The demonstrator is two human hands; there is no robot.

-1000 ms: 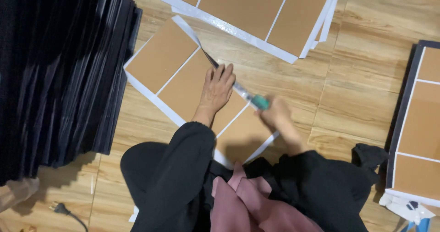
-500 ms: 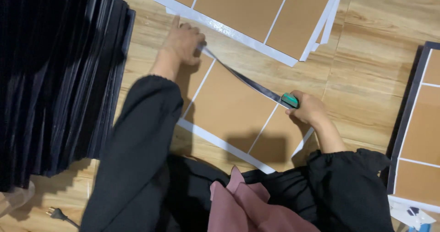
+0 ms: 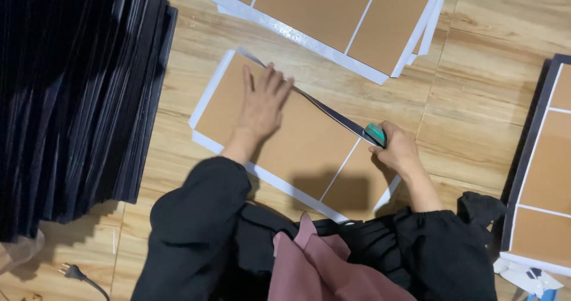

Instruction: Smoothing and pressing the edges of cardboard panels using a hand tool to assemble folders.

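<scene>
A white sheet with brown cardboard panels lies on the wooden floor in front of me. My left hand lies flat on its left brown panel, fingers spread and pointing away from me. My right hand grips a small teal tool at the sheet's far edge, on the right. A narrow dark strip runs along that far edge from the tool up toward the sheet's far left corner, partly lifted. Black sleeves cover both my arms.
A big stack of black boards stands on edge at the left. More white sheets with brown panels lie at the top, and another pile at the right. A black plug and cord lie at the bottom left.
My left hand has come back from the sheet's far corner and now rests flat on the left panel. My right hand with the teal tool stays at the sheet's right edge.
</scene>
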